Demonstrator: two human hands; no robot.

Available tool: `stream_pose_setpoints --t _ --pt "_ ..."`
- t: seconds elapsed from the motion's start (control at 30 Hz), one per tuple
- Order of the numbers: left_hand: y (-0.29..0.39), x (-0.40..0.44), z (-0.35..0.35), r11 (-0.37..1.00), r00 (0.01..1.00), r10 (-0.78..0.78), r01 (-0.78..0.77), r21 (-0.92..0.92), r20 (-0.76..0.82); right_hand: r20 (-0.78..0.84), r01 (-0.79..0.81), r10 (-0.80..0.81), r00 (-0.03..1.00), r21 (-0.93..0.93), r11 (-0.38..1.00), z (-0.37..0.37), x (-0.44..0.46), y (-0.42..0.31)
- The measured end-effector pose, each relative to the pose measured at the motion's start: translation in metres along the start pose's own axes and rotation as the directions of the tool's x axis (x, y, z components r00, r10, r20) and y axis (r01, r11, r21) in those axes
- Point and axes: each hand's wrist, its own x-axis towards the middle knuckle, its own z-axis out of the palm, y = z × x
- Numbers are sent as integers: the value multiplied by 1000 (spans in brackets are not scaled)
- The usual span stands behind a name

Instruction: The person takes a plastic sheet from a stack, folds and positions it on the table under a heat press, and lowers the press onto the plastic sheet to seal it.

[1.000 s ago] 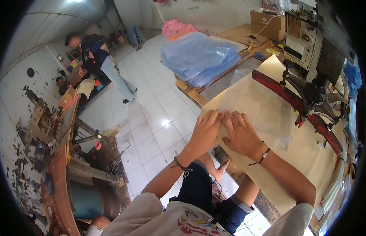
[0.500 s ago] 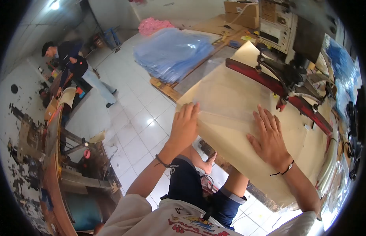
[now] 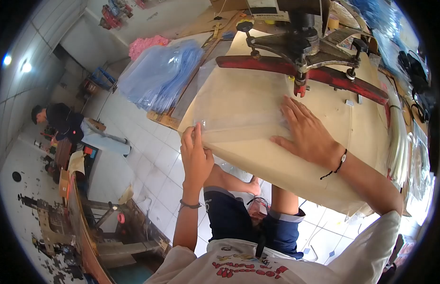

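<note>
A clear plastic sheet (image 3: 239,102) lies over the tan covering of the worktable (image 3: 343,180). At its near left corner my left hand (image 3: 196,156) grips the edge, fingers bent and partly hidden behind one another. My right hand (image 3: 307,135) rests flat on the sheet's right part, palm down, fingers stretched out. Just beyond my right hand hangs a machine head with a long red bar (image 3: 257,63) and a red-tipped centre piece (image 3: 300,89), apart from my fingers.
A stack of bluish plastic sheets (image 3: 158,73) lies at the table's far left, with a pink heap (image 3: 146,46) behind it. Cables (image 3: 416,90) and plastic bundles hang at the right. Another person (image 3: 66,125) bends over a bench at the far left.
My view has turned to the right. My left hand has curled more at the sheet's corner; my right hand stays flat on the sheet. The other person is still bent over the bench.
</note>
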Motion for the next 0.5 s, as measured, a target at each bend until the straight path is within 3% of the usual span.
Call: stream_pose_setpoints --t 0.1,0.2,0.3,0.4,0.5 --pt "-2 0 -1 1000 1000 11 -11 -8 5 36 46 -48 998 48 998 -13 2 7" --pt "0 1 -3 1000 1000 -17 18 -21 26 20 159 -158 987 -50 986 -12 3 20" --pt "-3 1 -3 999 1000 5 -4 -32 20 21 134 -134 991 -22 991 -17 2 15" --pt "-3 1 0 997 1000 -20 21 -79 16 -30 175 -180 983 -131 976 -10 4 18" --pt "-1 0 -1 995 998 -50 53 -80 29 72 212 -203 976 -151 965 -16 9 20"
